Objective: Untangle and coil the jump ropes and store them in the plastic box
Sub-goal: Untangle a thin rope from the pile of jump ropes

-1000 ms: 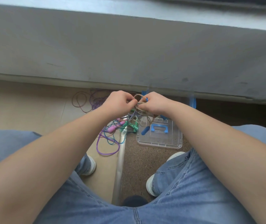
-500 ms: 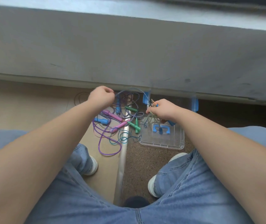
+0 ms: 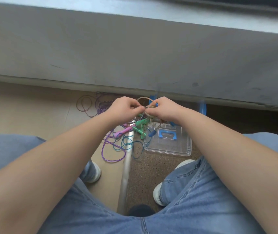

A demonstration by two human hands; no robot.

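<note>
Head view, tan rope point(image 3: 142, 98) in a small loop, coloured ropes point(image 3: 124, 131) tangled

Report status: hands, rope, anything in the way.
Left hand and right hand both pinch the tan rope, loop held up. Tangled ropes on the floor beside the plastic box. Nothing blocks the box.

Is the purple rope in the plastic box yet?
No, the purple rope lies looped on the floor, left of the plastic box.
</note>
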